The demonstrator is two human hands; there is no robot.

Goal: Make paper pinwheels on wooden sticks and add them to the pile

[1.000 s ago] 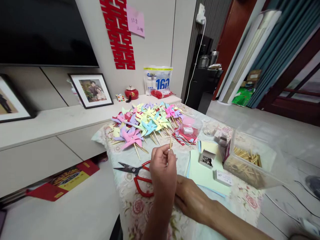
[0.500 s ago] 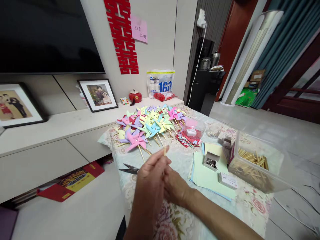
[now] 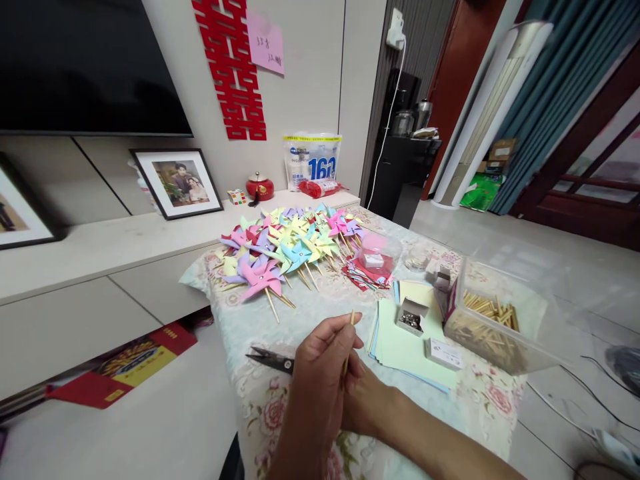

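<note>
My left hand [image 3: 317, 380] pinches a thin wooden stick [image 3: 351, 327] between thumb and fingers and holds it upright over the near part of the table. My right hand [image 3: 373, 403] lies just behind and under the left one, against the stick's lower end. Its fingers are hidden, so its grip does not show. The blades of the red-handled scissors [image 3: 273, 360] stick out to the left of my left hand. A stack of pale green paper sheets [image 3: 400, 347] lies just right of my hands.
A pile of coloured paper pinwheels [image 3: 290, 250] covers the far side of the floral tablecloth [image 3: 280, 413]. On the paper stand an open small box of pins [image 3: 411, 317] and a white box [image 3: 445, 353]. A clear tub of wooden sticks [image 3: 493, 327] sits at the right, a round clear container [image 3: 381, 252] behind.
My hands have come together and moved lower and a little right with the stick. My left hand now covers the scissors' handles. The camera has shifted slightly.
</note>
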